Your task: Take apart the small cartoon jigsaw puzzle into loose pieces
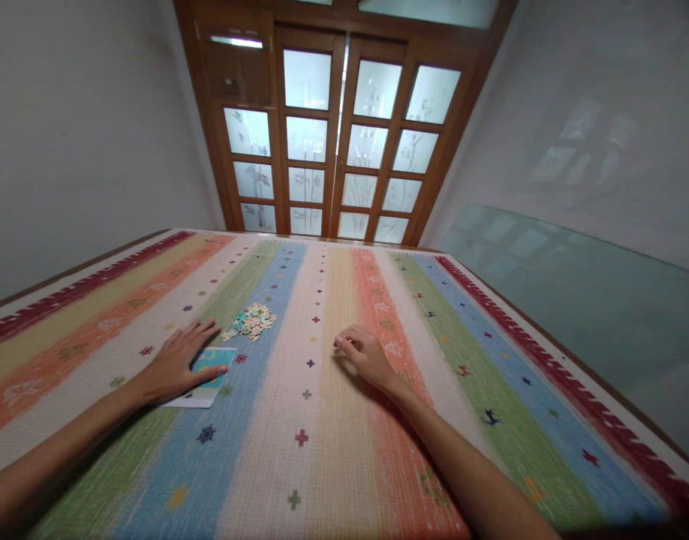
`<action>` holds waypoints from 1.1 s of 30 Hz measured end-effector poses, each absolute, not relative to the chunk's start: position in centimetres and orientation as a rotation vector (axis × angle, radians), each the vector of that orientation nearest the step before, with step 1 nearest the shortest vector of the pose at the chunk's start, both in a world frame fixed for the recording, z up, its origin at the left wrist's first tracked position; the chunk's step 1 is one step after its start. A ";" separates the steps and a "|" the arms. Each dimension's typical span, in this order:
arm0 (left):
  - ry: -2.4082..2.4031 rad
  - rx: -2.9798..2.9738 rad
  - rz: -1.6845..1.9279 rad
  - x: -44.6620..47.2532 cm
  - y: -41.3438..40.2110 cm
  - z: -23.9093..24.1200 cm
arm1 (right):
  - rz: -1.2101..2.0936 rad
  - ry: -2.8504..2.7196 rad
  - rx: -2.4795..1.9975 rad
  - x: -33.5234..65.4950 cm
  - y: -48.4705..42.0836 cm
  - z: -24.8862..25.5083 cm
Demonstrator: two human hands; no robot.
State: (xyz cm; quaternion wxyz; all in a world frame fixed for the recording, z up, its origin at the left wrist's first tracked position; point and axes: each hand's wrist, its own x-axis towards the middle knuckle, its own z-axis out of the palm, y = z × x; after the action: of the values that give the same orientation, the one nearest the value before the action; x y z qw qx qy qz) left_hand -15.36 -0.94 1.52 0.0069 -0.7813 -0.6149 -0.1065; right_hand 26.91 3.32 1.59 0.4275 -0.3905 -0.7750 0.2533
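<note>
Head view. Desk [491, 390] covered by a striped woven cloth [299, 465] in red, yellow, orange, green, blue and cream bands with small cross and star motifs. At 12 o'clock beyond the desk: wooden door [338, 127] with frosted glass panes. Plain walls to either side; a glass sheet [575, 300] leans at 3 o'clock. Nothing lies between the hands and the things near them.

Puzzle pieces [253, 321]: loose small heap, pale with green, yellow and pink flecks, on the blue band at about 11 o'clock from desk centre. Card [206, 382]: flat, white border, blue-green print, just at 7 o'clock of the heap, not touching it as far as can be told.

Left hand [181, 364]: spread flat, palm down, fingers extended, resting on the card and covering its left part; nothing gripped. Fingertips near the heap, apart from it.

Right hand [364, 352]: loosely curled, fingertips drawn together on the cloth at the cream band; whether it pinches a piece cannot be told.
</note>
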 end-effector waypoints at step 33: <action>-0.950 -2.679 -0.903 -1.9 -2.5 6.1 | 0.568 -1.994 -0.975 27.3 3.2 1.7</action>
State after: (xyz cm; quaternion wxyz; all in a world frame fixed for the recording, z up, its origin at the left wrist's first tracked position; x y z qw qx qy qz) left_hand -1.91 -2.46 6.08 0.0796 -0.8954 -0.3176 -0.3018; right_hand 27.28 3.18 1.73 0.4124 -0.3876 -0.7929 0.2258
